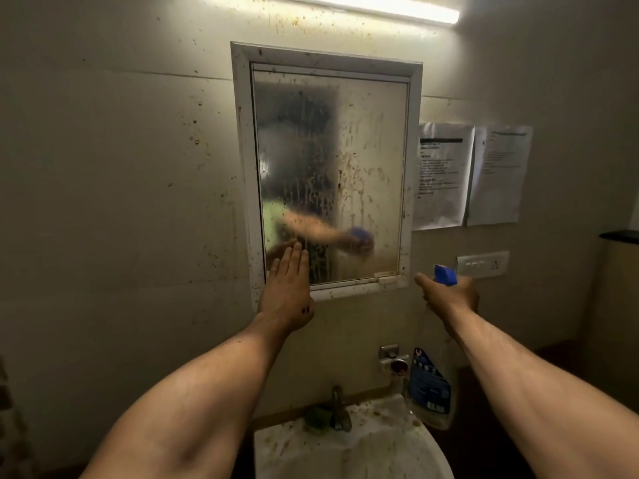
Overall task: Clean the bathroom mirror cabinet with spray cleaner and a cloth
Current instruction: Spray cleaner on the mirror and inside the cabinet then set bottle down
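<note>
Spray stage; wiping not started, I'd say. The mirror cabinet (373, 140) glass is misted and streaked with runs, and brown specks remain on glass and frame. Left hand (288, 292) lies flat with fingers straight on the glass at the mirror's 7 o'clock. Right hand (449, 295), off the 4 o'clock corner, grips the spray bottle (445, 274) by its blue head. No cloth clearly in view; a green lump (316, 418) by the faucet (340, 409) could be one. The sink (380, 444) at 6 o'clock is spattered, as is the wall (121, 167). There are papers (442, 174) at 3 and a tube light (380, 6) at 12.
</note>
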